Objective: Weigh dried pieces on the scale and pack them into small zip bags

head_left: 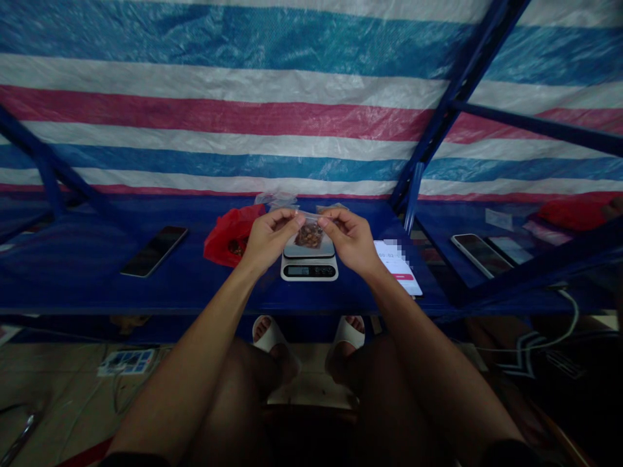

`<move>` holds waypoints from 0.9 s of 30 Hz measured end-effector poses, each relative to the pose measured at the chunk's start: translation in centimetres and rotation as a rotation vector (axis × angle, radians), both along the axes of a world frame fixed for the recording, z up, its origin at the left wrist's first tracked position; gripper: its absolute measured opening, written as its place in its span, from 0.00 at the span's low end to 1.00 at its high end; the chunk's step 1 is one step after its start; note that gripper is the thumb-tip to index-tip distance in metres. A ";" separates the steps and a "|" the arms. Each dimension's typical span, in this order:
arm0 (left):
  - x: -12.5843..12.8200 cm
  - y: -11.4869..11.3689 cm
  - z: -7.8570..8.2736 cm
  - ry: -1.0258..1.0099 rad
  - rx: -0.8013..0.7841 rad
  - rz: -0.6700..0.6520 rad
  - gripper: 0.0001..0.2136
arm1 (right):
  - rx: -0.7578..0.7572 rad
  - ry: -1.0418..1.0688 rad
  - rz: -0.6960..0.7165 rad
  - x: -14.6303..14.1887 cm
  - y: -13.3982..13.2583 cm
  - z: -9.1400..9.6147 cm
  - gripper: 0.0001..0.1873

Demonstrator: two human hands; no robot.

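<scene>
Where the middle of the frame shows a white digital kitchen scale (pixel 309 270), a small clear zip bag (pixel 309 236) of brown pieces appears over its platform, though whether the bag's underside touches the platform cannot be told. The left hand (pixel 269 236) pinches the bag's upper left corner between thumb and fingers, and the right hand (pixel 351 237) pinches the upper right corner in the same way, so both grips are closed on the plastic and the top edge stretches between them. Just left of the left hand, at centre left, a red plastic bag (pixel 220 241) lies open with brownish contents visible inside. Behind the hands are crumpled clear plastic bags (pixel 276 198). Right of the scale, partly behind the right forearm, a lit screen (pixel 398 267) shows a red button. A dark smartphone (pixel 154 251) lies farther left on the blue tabletop (pixel 204 293); another smartphone (pixel 481 255) lies at centre right.
</scene>
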State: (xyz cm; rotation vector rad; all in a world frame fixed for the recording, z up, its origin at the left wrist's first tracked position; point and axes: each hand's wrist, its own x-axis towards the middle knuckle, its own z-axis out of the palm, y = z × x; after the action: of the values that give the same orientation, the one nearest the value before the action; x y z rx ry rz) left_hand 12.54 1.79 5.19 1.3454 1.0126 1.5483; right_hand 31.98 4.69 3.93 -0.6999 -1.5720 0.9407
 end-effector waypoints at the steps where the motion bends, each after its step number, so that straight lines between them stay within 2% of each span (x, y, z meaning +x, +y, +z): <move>1: 0.0 -0.1 0.1 0.012 -0.006 -0.010 0.23 | 0.006 -0.011 -0.003 0.0 -0.1 0.0 0.27; 8: 0.1 -0.3 0.4 0.092 0.039 -0.004 0.21 | 0.090 -0.131 -0.094 -0.2 -0.7 0.3 0.18; 16: -0.3 -0.2 -0.1 0.041 -0.018 -0.017 0.23 | 0.092 -0.170 -0.096 0.1 -0.5 0.4 0.15; 27: -0.1 0.0 -0.4 0.041 -0.026 -0.023 0.20 | 0.142 -0.141 -0.079 -0.1 -0.7 0.5 0.12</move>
State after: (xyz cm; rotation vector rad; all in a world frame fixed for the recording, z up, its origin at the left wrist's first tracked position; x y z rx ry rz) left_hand 12.40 1.75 4.83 1.3714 1.0355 1.4912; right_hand 31.83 4.00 4.42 -0.7359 -1.7041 0.7267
